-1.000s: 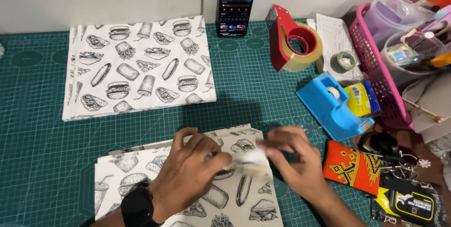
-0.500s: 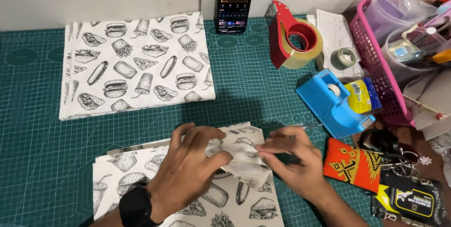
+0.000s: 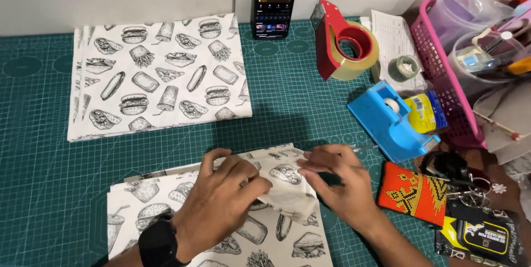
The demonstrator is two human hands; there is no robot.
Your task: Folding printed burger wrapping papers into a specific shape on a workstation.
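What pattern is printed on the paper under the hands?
Black-and-white fast-food drawings on the paper sheet, seen best in the head view.

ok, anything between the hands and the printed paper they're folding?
Nothing visible. The left hand and the right hand both rest directly on the printed paper, fingers at the folded corner. The blue tape dispenser and the orange pouch sit off to the right, apart from it.
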